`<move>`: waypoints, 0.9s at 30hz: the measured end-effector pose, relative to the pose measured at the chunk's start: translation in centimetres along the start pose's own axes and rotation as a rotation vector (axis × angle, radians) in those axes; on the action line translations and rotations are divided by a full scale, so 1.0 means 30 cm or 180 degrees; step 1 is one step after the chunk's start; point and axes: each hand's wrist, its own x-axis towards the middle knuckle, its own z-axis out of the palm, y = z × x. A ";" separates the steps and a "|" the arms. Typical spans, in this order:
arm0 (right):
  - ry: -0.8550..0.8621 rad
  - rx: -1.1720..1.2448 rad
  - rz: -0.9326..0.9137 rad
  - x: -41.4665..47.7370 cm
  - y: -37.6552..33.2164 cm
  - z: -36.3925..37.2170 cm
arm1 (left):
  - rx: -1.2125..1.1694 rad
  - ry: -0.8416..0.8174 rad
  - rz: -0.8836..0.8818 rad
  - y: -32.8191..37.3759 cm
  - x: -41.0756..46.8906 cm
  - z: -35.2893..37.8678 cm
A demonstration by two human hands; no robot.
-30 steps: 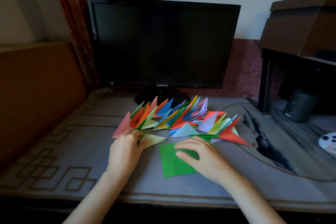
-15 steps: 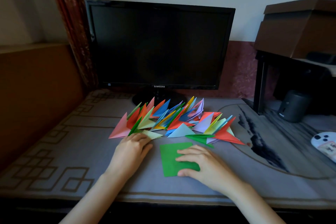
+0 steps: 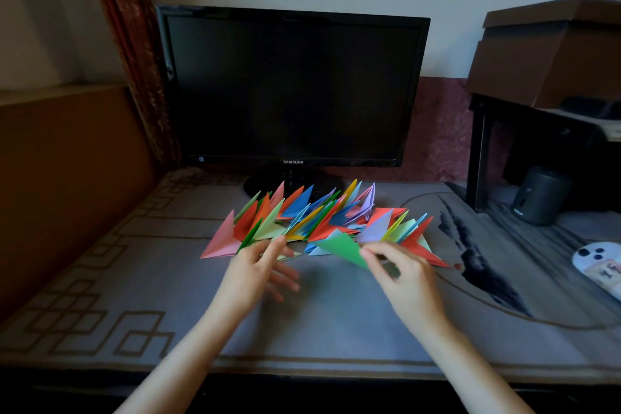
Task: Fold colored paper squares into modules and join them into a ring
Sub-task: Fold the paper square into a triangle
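1. A green paper piece [image 3: 346,247] is being pinched at its near right corner by the fingers of the right hand [image 3: 408,279].
2. The piece is being held tilted, raised off the bench [image 3: 134,279], just in front of the pile of folded modules [image 3: 319,215].
3. The left hand [image 3: 255,276] is being held open with its fingers spread, gripping nothing, near the green piece and at the pile's front left.
4. The many-coloured modules are being carried by the bench, with their points directed up and outward.
5. A dark monitor [image 3: 292,87] is being supported behind the pile, and a dark cylindrical speaker [image 3: 537,195] is being recorded at far right.
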 end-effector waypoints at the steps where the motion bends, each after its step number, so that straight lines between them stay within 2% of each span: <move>1: 0.0094 0.0020 -0.0080 0.009 -0.002 -0.004 | -0.0355 -0.0274 -0.0514 0.021 -0.013 0.008; 3: 0.0158 0.0044 -0.0371 0.019 -0.013 -0.001 | -0.0746 -0.0741 -0.1103 0.042 -0.028 0.022; 5: 0.0048 0.0105 -0.0671 0.015 -0.031 0.012 | -0.1151 -0.0988 -0.1337 0.046 -0.019 0.033; 7: -0.0168 0.0103 -0.0947 -0.002 -0.035 0.028 | -0.1439 -0.0964 -0.1343 0.049 0.002 0.045; 10: -0.0533 -0.0030 -0.1179 -0.029 -0.025 0.043 | -0.1419 -0.0610 -0.1098 0.032 0.031 0.059; 13: -0.0707 0.0068 -0.0720 -0.036 -0.021 0.031 | -0.1296 -0.0427 -0.0799 0.008 0.039 0.066; 16: -0.1236 0.0619 0.0023 -0.026 -0.024 0.003 | -0.1298 -0.0260 -0.0597 0.005 0.028 0.066; 19: -0.1594 0.0555 0.0135 -0.025 -0.018 0.001 | -0.1367 -0.0115 -0.0500 0.003 0.025 0.063; 22: -0.1263 0.0634 0.0242 -0.012 -0.026 0.016 | -0.1414 -0.0077 -0.0449 0.017 0.015 0.063; 27: -0.0697 0.1430 0.1204 0.041 -0.041 0.013 | -0.1702 -0.0286 -0.0372 0.035 -0.004 0.067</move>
